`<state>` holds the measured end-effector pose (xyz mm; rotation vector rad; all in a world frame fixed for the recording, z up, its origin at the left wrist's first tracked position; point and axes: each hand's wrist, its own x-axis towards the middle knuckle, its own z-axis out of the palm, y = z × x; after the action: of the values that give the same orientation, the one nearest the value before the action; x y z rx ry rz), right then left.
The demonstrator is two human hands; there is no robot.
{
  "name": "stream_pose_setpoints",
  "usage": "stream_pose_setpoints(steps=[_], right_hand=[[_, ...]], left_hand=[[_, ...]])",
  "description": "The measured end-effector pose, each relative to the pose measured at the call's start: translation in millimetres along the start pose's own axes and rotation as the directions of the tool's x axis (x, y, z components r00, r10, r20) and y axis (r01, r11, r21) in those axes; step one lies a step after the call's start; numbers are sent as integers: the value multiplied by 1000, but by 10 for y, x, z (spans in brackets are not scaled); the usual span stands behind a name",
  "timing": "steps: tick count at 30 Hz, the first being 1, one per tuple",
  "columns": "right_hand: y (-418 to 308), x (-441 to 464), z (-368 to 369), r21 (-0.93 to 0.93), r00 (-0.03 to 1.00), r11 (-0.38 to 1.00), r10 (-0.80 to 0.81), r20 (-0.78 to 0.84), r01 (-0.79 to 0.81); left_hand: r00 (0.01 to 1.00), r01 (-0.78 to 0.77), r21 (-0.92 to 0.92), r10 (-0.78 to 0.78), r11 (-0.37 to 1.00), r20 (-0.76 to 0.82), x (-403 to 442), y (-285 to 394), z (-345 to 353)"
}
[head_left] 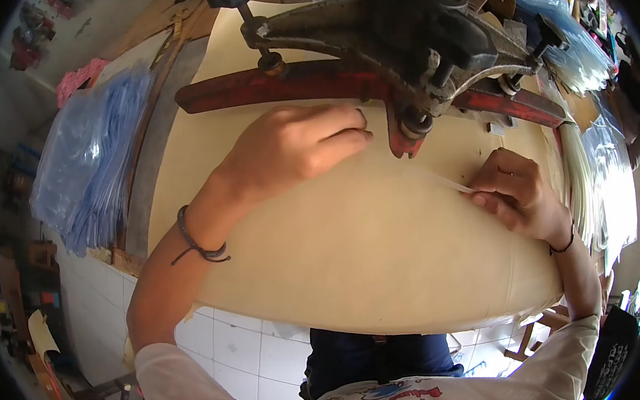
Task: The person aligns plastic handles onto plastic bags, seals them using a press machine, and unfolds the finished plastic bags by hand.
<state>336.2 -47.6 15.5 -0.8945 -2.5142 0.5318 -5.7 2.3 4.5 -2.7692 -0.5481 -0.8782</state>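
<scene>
My right hand (pixel 513 188) is closed, thumb against fingers, on a thin translucent plastic strip (pixel 450 182) that points up and left over the cream sheet covering the table (pixel 354 257). Just below the long red bar (pixel 281 84) of a dark metal machine, my left hand (pixel 293 146) has its fingers bent together; whatever they pinch, if anything, is hidden. The machine (pixel 412 35) stands over the far part of the table, and its red tip (pixel 404 144) lies between my two hands.
A stack of clear bluish plastic sheets (pixel 95 157) lies on the left side. More clear plastic (pixel 608 177) hangs at the right edge, with another pile (pixel 562 23) behind it. A small metal piece (pixel 495 129) sits near the bar. White floor tiles (pixel 249 348) show below.
</scene>
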Motion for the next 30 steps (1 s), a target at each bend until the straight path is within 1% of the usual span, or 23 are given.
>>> stream_pose_setpoints(steps=[2, 5, 8, 14, 17, 20, 23, 30], right_hand=[[-26, 14, -24, -1, 1000, 1000, 20, 18, -20], [-36, 22, -27, 7, 1000, 1000, 20, 15, -20], [-22, 15, -7, 14, 1000, 1000, 18, 10, -18], [-44, 22, 18, 0, 998, 998, 67, 3, -67], [-36, 23, 48, 10, 997, 997, 72, -23, -72], [-25, 25, 62, 13, 997, 998, 68, -26, -68], [-11, 38, 86, -7, 998, 999, 46, -33, -46], [-4, 40, 98, -31, 997, 998, 60, -39, -61]], left_hand=[[999, -42, 47, 43, 998, -32, -8, -22, 68], [999, -49, 22, 50, 999, -11, -19, -44, 116], [998, -35, 15, 35, 999, -57, -22, -68, 159], [998, 4, 23, -2, 1000, -69, -26, -93, 230], [999, 47, -15, -48, 999, -23, -22, -96, 222], [996, 79, -20, -80, 997, -42, -18, -94, 248], [989, 108, -16, -109, 994, -102, -36, -103, 344], [987, 108, -11, -108, 994, -117, -33, -125, 393]])
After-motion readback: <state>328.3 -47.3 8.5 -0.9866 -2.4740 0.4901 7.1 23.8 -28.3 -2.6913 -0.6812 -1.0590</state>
